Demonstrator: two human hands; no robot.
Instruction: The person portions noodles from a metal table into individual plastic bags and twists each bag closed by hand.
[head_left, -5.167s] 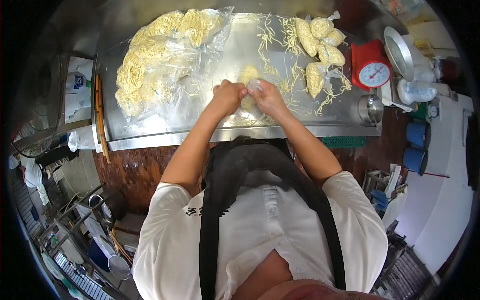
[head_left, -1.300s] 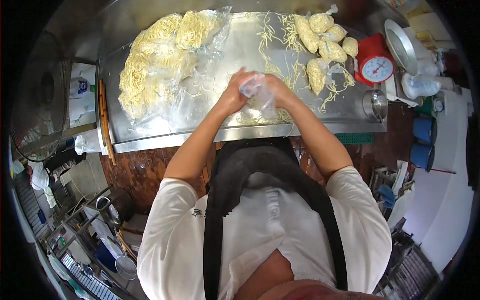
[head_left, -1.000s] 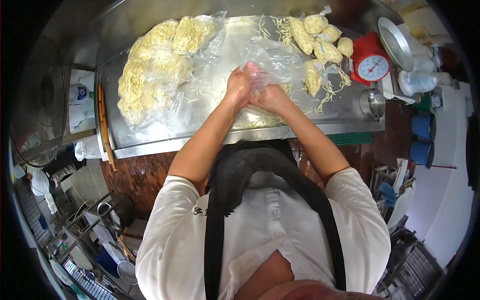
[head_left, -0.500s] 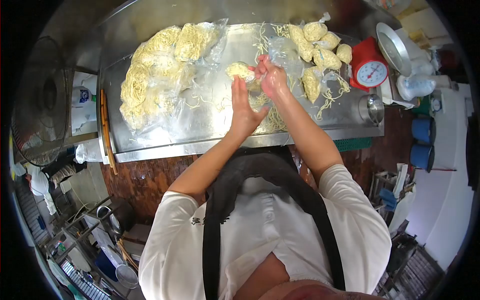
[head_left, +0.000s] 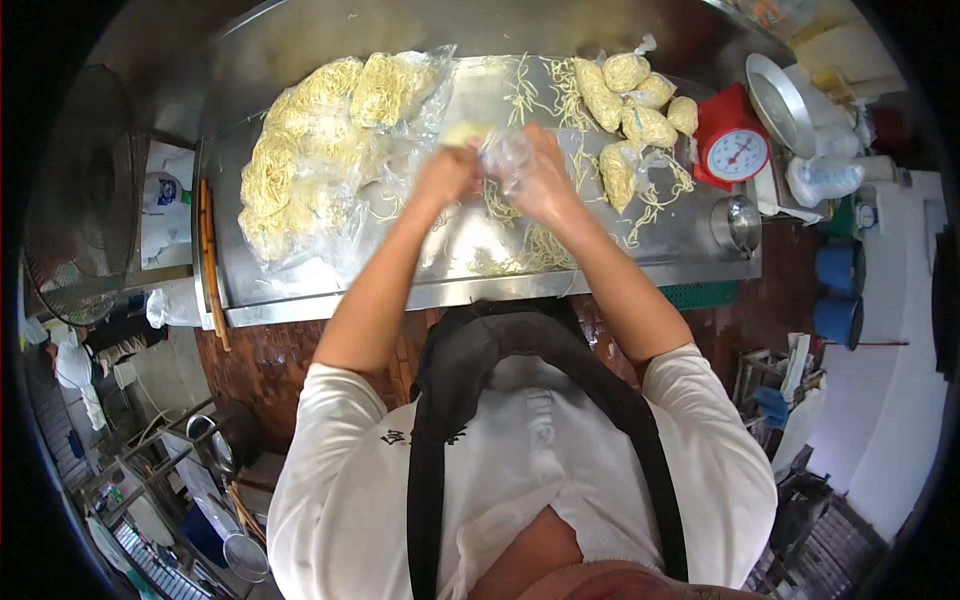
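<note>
My left hand [head_left: 448, 178] is closed, blurred by motion, at the neck of a bag of noodles [head_left: 466, 133] above the metal worktop. The pale, bulging end of that bag shows just beyond my fingers. My right hand [head_left: 545, 188] is closed on clear, crumpled plastic [head_left: 508, 158], which puffs up between the two hands and looks like the bag's loose top. My fingertips are partly hidden behind it. Loose noodles [head_left: 546, 248] are scattered on the worktop around and below my hands.
Large open bags of noodles [head_left: 290, 160] lie on the left. Several filled bags of noodles [head_left: 648, 125] are grouped on the right, near a red dial scale [head_left: 735, 140] and a metal bowl [head_left: 738, 225]. Long wooden sticks [head_left: 212, 265] rest at the worktop's left edge.
My hands were apart from the bag's top, fingers extended near the noodle bag. Now both have closed, and the clear plastic is lifted and bunched between them.
</note>
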